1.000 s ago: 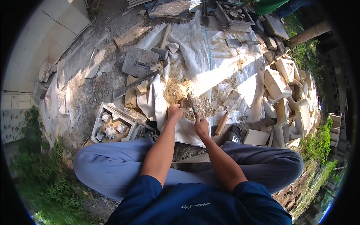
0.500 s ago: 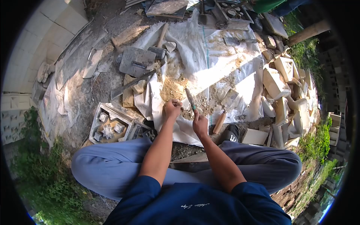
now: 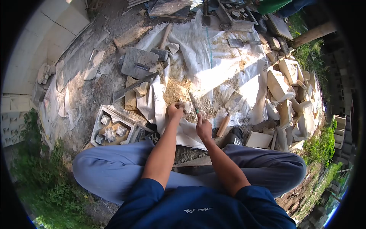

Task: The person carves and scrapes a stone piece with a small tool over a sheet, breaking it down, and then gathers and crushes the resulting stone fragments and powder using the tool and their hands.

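My left hand [image 3: 175, 112] is closed, its fingers pinching a small pale piece [image 3: 187, 106] that looks like stone or plaster. In my right hand [image 3: 204, 128] is a narrow, flat metal tool [image 3: 193, 101] with a green band near the grip; it may be a file or a blade. Its tip points away from me, just right of the pale piece; I cannot tell whether the two touch. Below both hands lies a white woven sheet [image 3: 152, 100] with yellowish powder [image 3: 176, 91] on it. A wooden handle [image 3: 223, 126] rests right of my right hand.
At left stands a mould box [image 3: 97, 124] with star-shaped and blocky pieces inside. A trowel [image 3: 139, 63], a mallet [image 3: 160, 53] and a long metal bar [image 3: 135, 87] lie ahead on the left. Pale cast blocks [image 3: 281, 84] are heaped at right. Another trowel [image 3: 236, 42] lies farther off.
My left hand has turned slightly, and more of the pale piece shows at its fingertips. The tool in my right hand has shifted a little, its tip moving slightly right and down.
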Motion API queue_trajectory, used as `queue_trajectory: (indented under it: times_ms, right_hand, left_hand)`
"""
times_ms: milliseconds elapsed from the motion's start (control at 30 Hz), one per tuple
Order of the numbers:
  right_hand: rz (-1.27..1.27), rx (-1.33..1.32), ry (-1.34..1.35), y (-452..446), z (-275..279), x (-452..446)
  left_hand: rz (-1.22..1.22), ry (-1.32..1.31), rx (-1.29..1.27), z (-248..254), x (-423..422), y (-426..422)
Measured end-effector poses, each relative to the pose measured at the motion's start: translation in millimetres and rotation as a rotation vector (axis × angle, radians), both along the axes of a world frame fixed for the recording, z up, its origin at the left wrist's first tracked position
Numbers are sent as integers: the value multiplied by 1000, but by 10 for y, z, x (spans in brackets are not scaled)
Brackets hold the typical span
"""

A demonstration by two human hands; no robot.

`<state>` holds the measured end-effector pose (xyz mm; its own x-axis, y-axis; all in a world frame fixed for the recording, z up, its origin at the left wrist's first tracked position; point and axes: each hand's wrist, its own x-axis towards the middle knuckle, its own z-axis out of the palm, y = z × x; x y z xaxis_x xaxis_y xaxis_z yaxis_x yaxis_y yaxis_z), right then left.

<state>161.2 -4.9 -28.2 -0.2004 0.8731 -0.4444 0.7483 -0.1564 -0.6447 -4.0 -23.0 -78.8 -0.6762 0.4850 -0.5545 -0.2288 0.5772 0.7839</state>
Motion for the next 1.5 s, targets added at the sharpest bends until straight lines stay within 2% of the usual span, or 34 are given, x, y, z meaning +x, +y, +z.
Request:
queue_trajectory:
  times_ms: [33,67,200,267,300,400,467,533,633,667,733,767,900,967,1000,1067,1100,1133,1200,1267,1333,1367,1467,1500]
  right_hand:
    - [2,-23,-36,-24,-49,57]
    - [5,-49,-71,-44,-110,100]
    - [-2,-64,-22,41,9,31]
    - [-57,19,115,140,202,-76]
    - [-105,107,272,151,202,-105]
    - [-80,186,315,113,214,-84]
    - [32,8,-44,50,205,8]
    - [19,-32,-147,-48,-307,141]
    - [-25,-148,-39,-1,-98,113]
    - [-24,-149,-40,6,-57,108]
    - [-34,-121,-17,103,-14,77]
    - [-68,-94,7,133,7,77]
    - [-139,22,184,217,181,62]
    - [-144,41,163,202,217,47]
    - [-144,58,144,210,231,45]
    - [-111,2,91,165,130,115]
    - [-93,-36,46,109,3,168]
    - [-76,-75,0,52,-62,201]
    - [-72,-102,-2,-42,-126,239]
    - [-109,-158,-9,-102,-143,226]
    - [-103,-159,-3,-102,-85,202]
    - [-74,-125,-1,-77,-58,184]
    - [-41,-42,62,42,162,63]
    - [-38,7,125,73,224,20]
  left_hand:
    - [45,-62,174,-118,-6,-5]
    - [41,-59,175,-241,-25,-20]
    - [-10,-110,99,-161,-48,-71]
    - [-9,-94,15,-44,-49,-30]
    - [-28,-89,0,-67,-58,-30]
    - [40,-5,48,-113,-7,-54]
    - [36,-51,102,-126,-50,-78]
    - [32,-99,147,-115,-54,-73]
    - [-11,-55,120,55,-50,-115]
    - [-10,-56,119,117,-26,-125]
    - [21,130,201,150,-35,-59]
    - [13,91,152,163,-42,-60]
    - [-13,109,194,-112,-63,-70]
    - [-45,79,189,-333,-41,-61]
    - [-43,76,195,-181,-17,-52]
    - [-299,363,-28,302,59,-60]
    - [-173,211,70,312,120,-44]
    - [-167,211,73,296,186,-57]
    - [-93,613,59,226,333,-118]
    - [-52,577,45,104,408,-134]
    - [-44,380,95,52,432,-143]
    - [-81,494,114,27,416,-149]
    - [-35,373,110,338,393,-121]
    - [-116,253,90,336,369,-168]
